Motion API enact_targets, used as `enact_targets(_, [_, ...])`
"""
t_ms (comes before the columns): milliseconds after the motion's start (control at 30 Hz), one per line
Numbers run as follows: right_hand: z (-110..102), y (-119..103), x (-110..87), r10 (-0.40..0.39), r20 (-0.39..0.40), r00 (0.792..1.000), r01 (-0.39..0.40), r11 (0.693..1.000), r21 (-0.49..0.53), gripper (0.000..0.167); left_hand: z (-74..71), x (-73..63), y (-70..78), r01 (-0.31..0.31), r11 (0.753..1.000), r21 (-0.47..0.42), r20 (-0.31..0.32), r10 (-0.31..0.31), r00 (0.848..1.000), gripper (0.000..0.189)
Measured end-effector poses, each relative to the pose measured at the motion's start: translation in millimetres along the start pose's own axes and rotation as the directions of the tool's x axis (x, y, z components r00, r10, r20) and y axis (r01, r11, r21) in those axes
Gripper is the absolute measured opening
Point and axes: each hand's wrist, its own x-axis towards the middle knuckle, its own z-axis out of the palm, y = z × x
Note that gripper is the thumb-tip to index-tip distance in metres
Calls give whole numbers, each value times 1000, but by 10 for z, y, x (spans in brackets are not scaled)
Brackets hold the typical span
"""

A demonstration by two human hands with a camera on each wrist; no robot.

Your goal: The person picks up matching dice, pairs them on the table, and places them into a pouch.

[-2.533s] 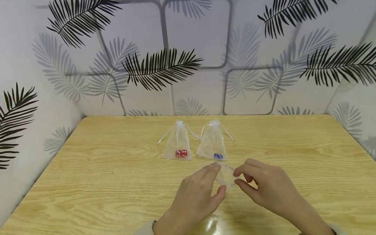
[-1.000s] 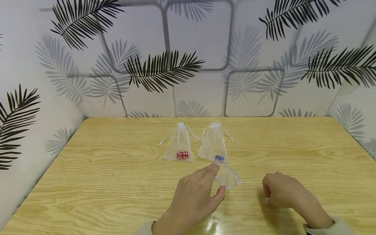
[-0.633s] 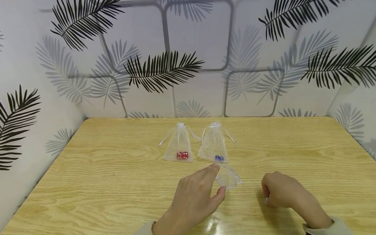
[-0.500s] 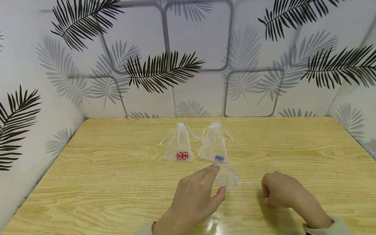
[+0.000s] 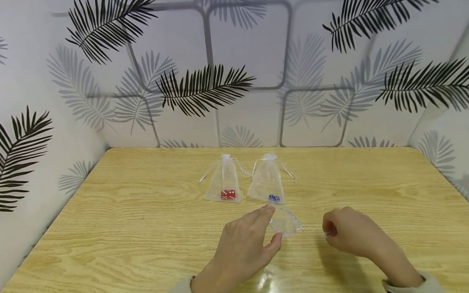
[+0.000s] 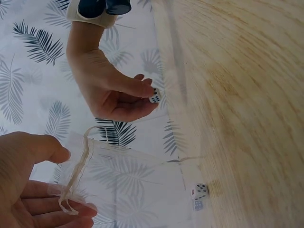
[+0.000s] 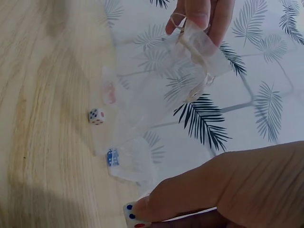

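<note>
My left hand (image 5: 245, 247) holds a sheer white drawstring bag (image 5: 285, 222) upright by its mouth, with thumb and fingers apart across the opening in the left wrist view. One white die (image 6: 199, 191) with dark pips lies in the bottom of this bag. To the right, my right hand (image 5: 352, 232) pinches a second white die (image 7: 130, 214) between thumb and fingers, a little above the table and apart from the bag. In the right wrist view this die shows blue and red pips.
Behind the held bag, two sheer drawstring bags lie side by side on the wood-grain table (image 5: 143, 231). The left bag (image 5: 224, 178) contains red dice (image 5: 227, 194); the right bag (image 5: 265, 180) contains blue dice (image 5: 274, 198). A leaf-patterned sheet (image 5: 245, 53) stands behind.
My right hand has left the bag's mouth, moved right and down to the table, and now rises slightly with a white die. My left hand stays at the bag.
</note>
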Motion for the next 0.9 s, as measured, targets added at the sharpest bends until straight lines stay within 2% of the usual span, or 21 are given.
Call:
enact_targets(133, [-70,-63,-22,-92,-104,990,93,996,10,5,-2,-4,2,10,1000,3,-3,-10,1000,39])
enact_targets(233, [-123,-152,-47,-161,-228,960,165,986,0,9,-5,0,1,12,1000,2,-1,-12,1000,39])
enact_targets(300, [-144,-220,-68,-204,-323,924,213,977,-5,13,-4,2,-2,10,1000,6,2,-10,1000,39])
enact_targets(433, [-149,-330,-99,-282,-486,827,311,950,-22,19,-5,4,-8,5,1000,11,5,-5,1000,39])
enact_targets(500, [-145,-370,-102,-315,-545,777,356,934,-34,23,-9,3,-10,3,1000,11,10,-3,1000,40])
enact_targets(633, [-119,-446,-94,-360,-624,694,434,900,-36,29,-9,0,-12,-1,1000,9,20,1,1000,40])
enact_targets(767, [-70,-512,-82,-386,-665,639,489,872,-37,35,0,-3,-12,-3,1000,16,2,3,1000,39])
enact_targets(900, [-11,-549,-62,-402,-673,621,513,857,-39,37,7,-9,-19,-3,1000,17,-13,3,1000,39])
